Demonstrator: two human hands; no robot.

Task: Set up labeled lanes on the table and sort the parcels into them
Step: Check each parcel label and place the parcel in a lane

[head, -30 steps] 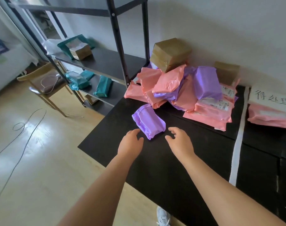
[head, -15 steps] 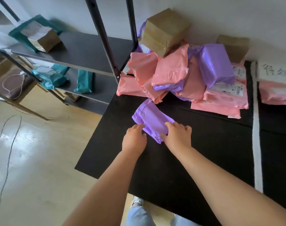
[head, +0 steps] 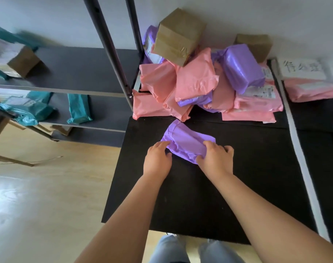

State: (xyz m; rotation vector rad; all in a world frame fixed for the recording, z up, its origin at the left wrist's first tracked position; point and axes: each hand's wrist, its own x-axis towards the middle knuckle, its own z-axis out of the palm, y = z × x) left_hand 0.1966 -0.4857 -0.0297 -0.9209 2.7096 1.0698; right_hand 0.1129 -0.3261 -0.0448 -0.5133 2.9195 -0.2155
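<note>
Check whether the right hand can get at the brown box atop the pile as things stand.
Probably not yet: the right hand grips the purple parcel. The brown box sits exposed atop the pile, nothing over it, so a freed hand likely could.

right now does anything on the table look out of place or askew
Yes: the box sits tilted atop the heap of pink and purple parcels by the wall, looking ready to slide. The left hand and right hand grip a lone purple parcel lying apart from it.
</note>
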